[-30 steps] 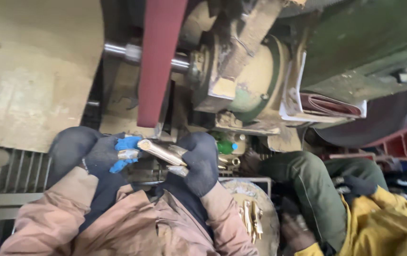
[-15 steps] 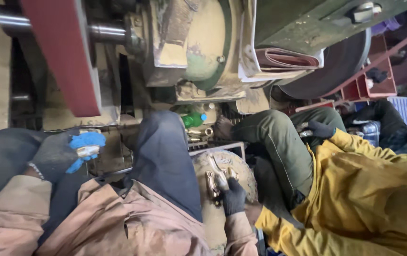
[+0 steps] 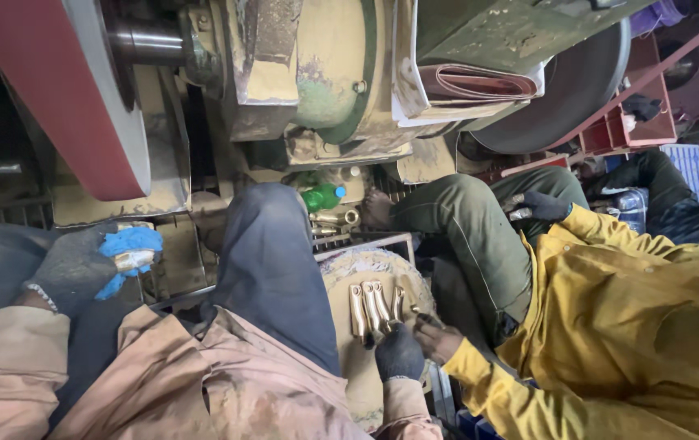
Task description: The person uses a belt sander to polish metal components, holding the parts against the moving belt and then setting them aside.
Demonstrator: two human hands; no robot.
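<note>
A large worn machine (image 3: 325, 73) with a red sanding belt (image 3: 64, 98) filled the top. Below lay metal grating (image 3: 7, 212), a green bottle (image 3: 322, 196) and red framework (image 3: 626, 122); the dim right corner was perhaps storage.

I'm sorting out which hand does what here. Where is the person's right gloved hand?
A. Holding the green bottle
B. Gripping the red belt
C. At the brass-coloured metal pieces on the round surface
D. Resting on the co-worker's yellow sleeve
C: the right hand reaches the row of brass-coloured metal pieces lying on the round surface, while the left hand holds a piece against its blue fingertip covers.
</note>
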